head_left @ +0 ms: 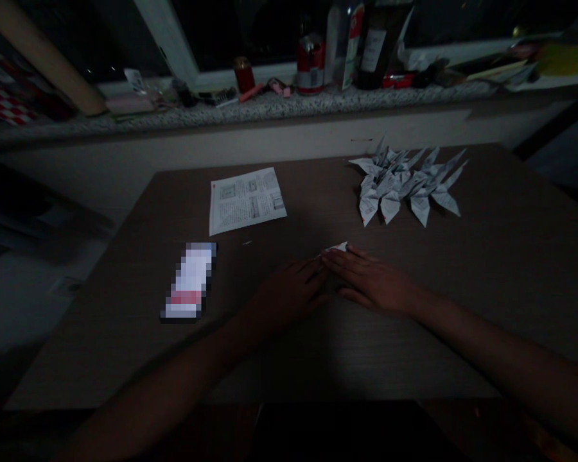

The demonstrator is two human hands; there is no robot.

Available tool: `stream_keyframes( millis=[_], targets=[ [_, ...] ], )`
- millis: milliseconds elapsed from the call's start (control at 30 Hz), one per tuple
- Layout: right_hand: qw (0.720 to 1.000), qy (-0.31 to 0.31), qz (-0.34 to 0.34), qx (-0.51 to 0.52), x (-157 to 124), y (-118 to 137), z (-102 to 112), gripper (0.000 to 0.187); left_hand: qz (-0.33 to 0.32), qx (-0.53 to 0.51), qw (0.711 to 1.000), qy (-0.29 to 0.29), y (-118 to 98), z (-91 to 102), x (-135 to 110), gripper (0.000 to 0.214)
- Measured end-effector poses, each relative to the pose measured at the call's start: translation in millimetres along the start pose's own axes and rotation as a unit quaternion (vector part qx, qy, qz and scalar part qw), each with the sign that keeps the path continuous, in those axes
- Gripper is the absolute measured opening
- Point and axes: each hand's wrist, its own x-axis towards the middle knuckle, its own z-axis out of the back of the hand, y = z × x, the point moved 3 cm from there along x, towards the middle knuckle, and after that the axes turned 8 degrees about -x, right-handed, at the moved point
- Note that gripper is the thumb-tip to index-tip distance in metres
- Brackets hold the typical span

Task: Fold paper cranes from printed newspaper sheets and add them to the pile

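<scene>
A small piece of folded paper (340,246) lies on the brown table, mostly covered by my fingers with just a white corner showing. My right hand (373,279) rests on it, fingers stretched out flat and the thumb apart. From the other side my left hand (291,285) reaches in, its extended fingers lying flat and meeting the right fingertips at the paper. Beyond the right hand sits a cluster of folded paper cranes (409,183) with pointed wings. A printed paper sheet (248,200) lies flat past the left hand.
A phone (189,282) with a lit, pixelated screen lies left of my left hand. Behind the table (414,366), a granite windowsill (264,110) carries a red can (311,64), a clear bottle (344,48), a small jar (243,76) and other clutter. The room is dim.
</scene>
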Motion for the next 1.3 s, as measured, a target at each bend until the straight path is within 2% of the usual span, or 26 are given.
stream_keyframes(
  millis=[100,267,467,633,867,1000,1167,1300],
  targets=[
    [1.000,0.014,-0.004,0.019,-2.0,3.4,-5.0,0.077,0.000,-0.003,1.000,-0.002,1.7,-2.3,-0.1,0.048],
    [1.000,0.021,-0.008,0.017,-3.9,4.1,-6.1,0.076,-0.002,-0.004,1.000,-0.010,3.6,-2.8,-1.9,0.045],
    [0.998,0.008,-0.061,-0.005,-4.5,0.9,-3.5,0.071,0.008,-0.002,1.000,0.005,2.0,0.5,-2.6,0.043],
    [0.992,0.006,-0.121,-0.034,-7.7,-12.7,-2.4,0.069,0.001,0.019,1.000,0.008,4.1,-1.6,-2.4,0.045],
    [0.989,-0.015,-0.143,-0.024,-6.5,-21.9,4.0,0.067,0.008,0.005,1.000,0.012,-2.7,0.4,0.1,0.049],
    [0.991,-0.042,-0.121,0.025,0.0,-14.2,10.8,0.054,0.007,-0.002,1.000,0.001,-7.1,-2.1,2.7,0.054],
    [0.993,-0.054,-0.078,0.069,2.5,-3.1,7.4,0.035,0.007,-0.035,0.999,-0.016,-3.7,-6.3,2.4,0.054],
    [0.989,-0.077,-0.090,0.085,2.8,-2.3,2.3,0.031,0.035,-0.107,0.990,-0.079,8.1,-5.6,4.7,0.041]
  ],
)
